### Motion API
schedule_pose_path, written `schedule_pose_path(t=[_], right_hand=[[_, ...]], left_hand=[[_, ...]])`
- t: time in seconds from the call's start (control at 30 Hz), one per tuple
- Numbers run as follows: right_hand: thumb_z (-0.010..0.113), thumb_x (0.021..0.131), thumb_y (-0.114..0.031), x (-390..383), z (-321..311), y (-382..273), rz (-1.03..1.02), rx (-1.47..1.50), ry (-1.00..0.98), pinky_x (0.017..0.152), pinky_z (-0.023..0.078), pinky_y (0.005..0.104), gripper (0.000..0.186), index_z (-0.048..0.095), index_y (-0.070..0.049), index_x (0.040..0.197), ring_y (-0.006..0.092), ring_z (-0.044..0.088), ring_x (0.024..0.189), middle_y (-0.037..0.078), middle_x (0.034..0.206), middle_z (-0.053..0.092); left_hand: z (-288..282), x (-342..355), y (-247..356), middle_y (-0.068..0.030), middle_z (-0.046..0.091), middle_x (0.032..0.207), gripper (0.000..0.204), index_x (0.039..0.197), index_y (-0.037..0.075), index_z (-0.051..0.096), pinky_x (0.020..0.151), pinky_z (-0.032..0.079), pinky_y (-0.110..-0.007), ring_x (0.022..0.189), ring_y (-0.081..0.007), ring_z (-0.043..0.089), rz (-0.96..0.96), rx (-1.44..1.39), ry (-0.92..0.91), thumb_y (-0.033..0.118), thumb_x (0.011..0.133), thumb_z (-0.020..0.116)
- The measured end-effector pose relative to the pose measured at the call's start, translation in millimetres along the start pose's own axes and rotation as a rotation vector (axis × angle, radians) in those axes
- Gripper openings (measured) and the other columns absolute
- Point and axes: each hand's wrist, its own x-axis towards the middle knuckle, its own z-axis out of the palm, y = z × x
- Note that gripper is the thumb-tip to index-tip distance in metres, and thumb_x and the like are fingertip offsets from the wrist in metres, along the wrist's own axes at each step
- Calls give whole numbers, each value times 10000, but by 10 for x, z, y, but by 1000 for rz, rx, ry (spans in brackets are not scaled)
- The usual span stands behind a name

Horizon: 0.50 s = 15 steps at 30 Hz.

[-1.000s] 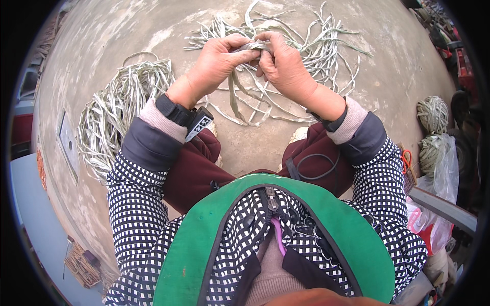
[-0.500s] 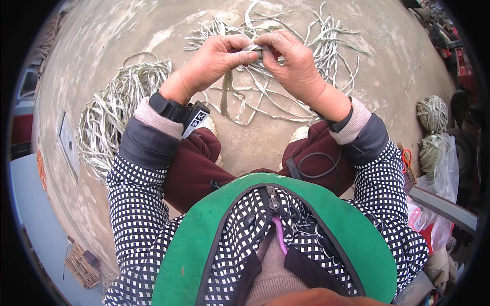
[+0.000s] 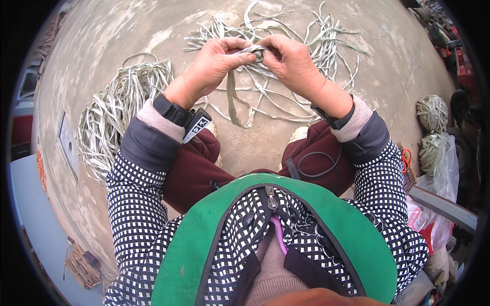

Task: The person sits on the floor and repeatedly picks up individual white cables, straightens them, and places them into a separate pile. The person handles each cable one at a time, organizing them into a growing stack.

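Note:
Between my two hands is a knotted bit of greyish-white flat strip (image 3: 257, 52). My left hand (image 3: 220, 60) pinches it with thumb and fingers from the left. From the right, my right hand (image 3: 292, 62) grips the same knot with bent fingers and thumb. A darker loose end (image 3: 231, 99) of strip hangs below my left hand toward the floor. Beyond my hands, a spread of loose strips (image 3: 326, 46) lies on the ground, partly hidden behind my fingers. How the strip is wound inside the knot is too small to make out.
A large heap of pale strips (image 3: 120, 104) lies on the concrete floor (image 3: 168, 25) at left. On the right are a wound ball of strip (image 3: 432, 113), a plastic bag (image 3: 445, 176) and a grey metal bar (image 3: 443, 208). A pale blue surface (image 3: 43, 224) borders the lower left.
Both hands have shifted slightly, still closed on the knot, and the right fingers have turned a little. The hanging strip end has swung a bit to the right.

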Motion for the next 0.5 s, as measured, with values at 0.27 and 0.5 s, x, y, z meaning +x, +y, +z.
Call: schedule_pose_path(t=[0.27,0.5], right_hand=[[560,862,-39,-30,31,-16,157,404,0,570,493,279,136,606,2,983,129,612,617,108,755,631],[627,875,-149,-8,-63,41,228,43,-122,518,484,231,163,625,7,924,106,616,595,71,713,646]], left_hand=[[-41,-13,49,-23,649,933,225,1031,-14,642,808,456,-208,864,-77,587,-49,-67,-89,63,822,675],[-89,-27,45,-12,652,932,166,965,9,660,780,477,-223,854,-79,597,47,155,-133,21,801,680]])
